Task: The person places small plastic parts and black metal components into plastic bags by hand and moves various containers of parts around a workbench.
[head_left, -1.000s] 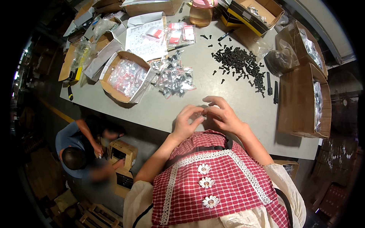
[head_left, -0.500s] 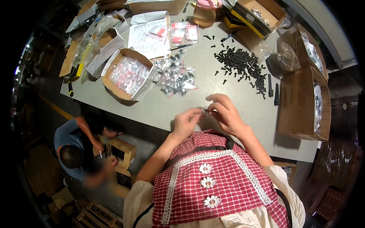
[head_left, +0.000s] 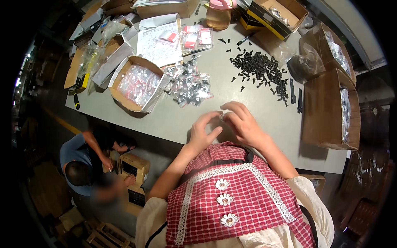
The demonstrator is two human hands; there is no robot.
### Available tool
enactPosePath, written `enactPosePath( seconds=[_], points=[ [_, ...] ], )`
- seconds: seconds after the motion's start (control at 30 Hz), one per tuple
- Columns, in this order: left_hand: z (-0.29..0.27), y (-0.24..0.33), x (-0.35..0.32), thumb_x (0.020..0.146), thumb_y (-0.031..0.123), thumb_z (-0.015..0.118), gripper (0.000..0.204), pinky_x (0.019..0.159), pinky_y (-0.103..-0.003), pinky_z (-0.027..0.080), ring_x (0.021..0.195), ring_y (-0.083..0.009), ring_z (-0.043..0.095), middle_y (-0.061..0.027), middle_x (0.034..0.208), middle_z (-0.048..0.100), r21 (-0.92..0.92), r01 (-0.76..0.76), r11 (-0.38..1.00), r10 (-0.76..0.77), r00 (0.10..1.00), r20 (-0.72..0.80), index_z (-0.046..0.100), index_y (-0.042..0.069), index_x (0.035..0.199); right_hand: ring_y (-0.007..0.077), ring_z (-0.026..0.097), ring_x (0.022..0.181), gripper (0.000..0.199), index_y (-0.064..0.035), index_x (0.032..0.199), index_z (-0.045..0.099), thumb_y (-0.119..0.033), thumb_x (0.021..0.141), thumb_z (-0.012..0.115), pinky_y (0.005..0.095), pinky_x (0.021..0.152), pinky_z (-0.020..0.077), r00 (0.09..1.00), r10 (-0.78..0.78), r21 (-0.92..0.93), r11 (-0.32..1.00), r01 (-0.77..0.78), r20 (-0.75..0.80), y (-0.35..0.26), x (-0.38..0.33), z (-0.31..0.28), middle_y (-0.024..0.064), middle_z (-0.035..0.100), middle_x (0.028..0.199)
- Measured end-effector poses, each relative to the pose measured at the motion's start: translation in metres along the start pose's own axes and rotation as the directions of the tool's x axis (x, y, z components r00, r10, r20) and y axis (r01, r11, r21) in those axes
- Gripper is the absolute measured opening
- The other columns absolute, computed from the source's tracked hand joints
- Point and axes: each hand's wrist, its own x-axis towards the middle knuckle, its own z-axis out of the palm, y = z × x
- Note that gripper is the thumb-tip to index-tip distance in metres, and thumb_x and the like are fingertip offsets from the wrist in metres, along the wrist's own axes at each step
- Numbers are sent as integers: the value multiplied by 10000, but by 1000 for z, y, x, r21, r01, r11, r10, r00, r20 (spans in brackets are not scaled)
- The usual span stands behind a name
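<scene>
My left hand (head_left: 204, 131) and my right hand (head_left: 244, 123) meet over the near edge of the grey table (head_left: 173, 120). Their fingertips pinch a small clear plastic bag (head_left: 222, 117) between them; what is inside it is too small to tell. A heap of small filled clear bags (head_left: 189, 84) lies just beyond the hands. Further right is a pile of black screws (head_left: 260, 70). A red checked apron with white flowers (head_left: 231, 194) covers my front.
An open carton of bagged parts (head_left: 138, 84) stands left of the heap. Larger cartons (head_left: 331, 111) line the right edge, more boxes and a pink-lidded jar (head_left: 218, 14) the far side. A person crouches on the floor at the left by a small box (head_left: 132, 165).
My hands have stayed together over the table edge, fingers shifting slightly on the small bag. The view has tilted a little.
</scene>
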Motion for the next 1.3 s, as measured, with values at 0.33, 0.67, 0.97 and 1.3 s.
enactPosePath(
  seconds=[0.33, 0.67, 0.97, 1.3],
  points=[
    [2, 2, -3, 953, 47, 651, 125, 735, -255, 563, 818, -105, 688, -74, 930, 732, -152, 178, 972, -186, 982, -39, 676, -36, 1044, 302, 643, 984, 228, -17, 1106, 601, -80, 904, 684, 387, 858, 515, 952, 255, 255, 922, -292, 167, 6, -9, 5, 137, 652, 1068],
    [-4, 1, 2, 915, 32, 661, 74, 705, -261, 558, 790, -125, 689, -79, 876, 717, 36, 50, 998, -48, 997, -53, 673, -34, 946, 276, 657, 909, 211, -12, 1082, 621, -132, 920, 683, 372, 809, 520, 908, 384, 365, 832, -418, 165, 5, -11, 12, 141, 658, 973],
    [-10, 10, 3, 863, 18, 693, 42, 627, -277, 547, 704, -153, 687, -95, 812, 717, 71, -11, 997, 16, 998, -60, 706, -22, 866, 373, 634, 855, 181, -2, 935, 627, -174, 899, 671, 438, 754, 506, 931, 269, 308, 889, -339, 248, 11, -1, 17, 180, 655, 907],
    [-26, 17, 12, 806, 17, 697, 34, 651, -327, 511, 739, -229, 664, -87, 813, 710, 224, -165, 961, 178, 983, -41, 696, 13, 840, 420, 595, 840, 202, 23, 876, 595, -172, 833, 566, 470, 894, 453, 907, 197, 278, 909, -311, 373, 11, 15, 13, 216, 632, 827]
  ],
)
